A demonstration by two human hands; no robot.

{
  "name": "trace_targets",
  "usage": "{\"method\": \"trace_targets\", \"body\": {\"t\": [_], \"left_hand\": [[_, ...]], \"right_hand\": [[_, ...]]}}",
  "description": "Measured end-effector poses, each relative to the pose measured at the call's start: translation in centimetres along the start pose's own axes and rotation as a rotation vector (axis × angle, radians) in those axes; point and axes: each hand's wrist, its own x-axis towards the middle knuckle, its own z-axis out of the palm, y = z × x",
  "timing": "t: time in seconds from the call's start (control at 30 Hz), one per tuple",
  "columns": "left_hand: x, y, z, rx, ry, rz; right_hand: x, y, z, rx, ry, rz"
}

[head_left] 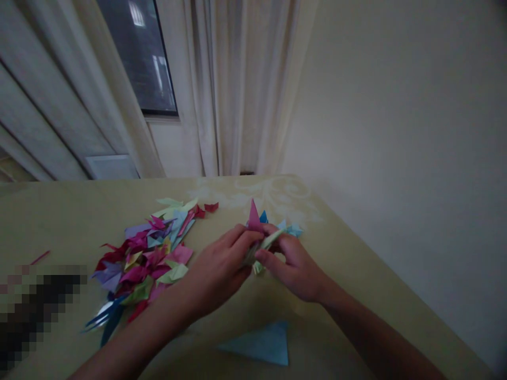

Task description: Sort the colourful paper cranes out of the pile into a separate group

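Where the broad, pale yellow-green table (340, 322) with its light scroll pattern runs up to the wall, the items on it are as follows. One loose heap of folded paper pieces, magenta, red, lilac, green and blue (156, 258), to the left of the hands, the left forearm passing beside it. Left hand (222, 269), fingers bent and closed in, pinching paper. Right hand (295, 264), thumb and fingers curled, drawn close to the left, on the same paper. One flat light-blue paper triangle (265, 343), between the forearms and apart from both hands; long axis crosswise, narrow tip to the left, wide end nearer the right hand. One pale green, narrow folded paper piece (273, 240), held between the two hands; long axis slanting from lower left to upper right, each hand about equally near; its lower-left part is blurred and partly covered. One upright pink paper point (254, 215), just beyond the left fingertips; whether held or standing, cannot tell. One small bright-blue paper point (263, 216), just right of the pink.
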Motion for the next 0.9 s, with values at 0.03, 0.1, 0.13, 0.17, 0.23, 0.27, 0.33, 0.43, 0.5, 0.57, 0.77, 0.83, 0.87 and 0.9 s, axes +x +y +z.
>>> {"method": "trace_targets", "body": {"t": [0.03,0.1,0.13,0.17,0.23,0.27,0.33,0.43,0.5,0.57,0.77,0.83,0.87,0.9], "left_hand": [[-0.1,0.4,0.0,-0.048,-0.025,0.029],[-0.2,0.6,-0.4,-0.146,-0.055,0.048],[-0.2,0.5,-0.7,-0.189,-0.070,0.037],[-0.2,0.3,-1.1,-0.228,-0.075,0.019],[-0.1,-0.2,-1.6,-0.293,-0.045,-0.029],[0.0,-0.4,-1.7,-0.320,-0.017,-0.058],[0.1,-0.7,-1.6,-0.375,0.040,-0.122],[0.3,-0.8,-1.2,-0.472,0.073,-0.216],[0.4,-0.8,-1.1,-0.541,0.088,-0.254],[0.5,-0.9,-1.0,-0.599,0.115,-0.279],[0.7,-1.4,-1.3,-0.670,0.181,-0.204],[0.7,-1.5,-1.4,-0.639,0.208,-0.181],[0.6,-1.4,-1.5,-0.605,0.215,-0.180],[0.6,-1.4,-1.5,-0.568,0.209,-0.182]], "right_hand": [[0.0,0.0,0.1,0.013,0.021,0.000],[0.0,0.2,0.1,0.057,0.052,0.023],[0.1,0.4,0.0,0.086,0.055,0.046],[0.1,0.6,-0.1,0.114,0.051,0.072],[0.1,0.8,-0.1,0.142,0.034,0.110],[0.1,0.9,-0.1,0.138,0.029,0.112],[0.0,0.8,0.1,0.101,0.026,0.092],[-0.2,0.5,0.5,0.044,0.020,0.074],[-0.3,0.3,0.6,0.049,-0.002,0.094],[-0.2,0.3,0.5,0.085,-0.040,0.125],[0.3,0.5,0.1,0.223,-0.067,0.134],[0.4,0.6,0.1,0.214,-0.046,0.133],[0.4,0.7,0.1,0.197,-0.038,0.137],[0.4,0.7,0.1,0.174,-0.036,0.140]]}}
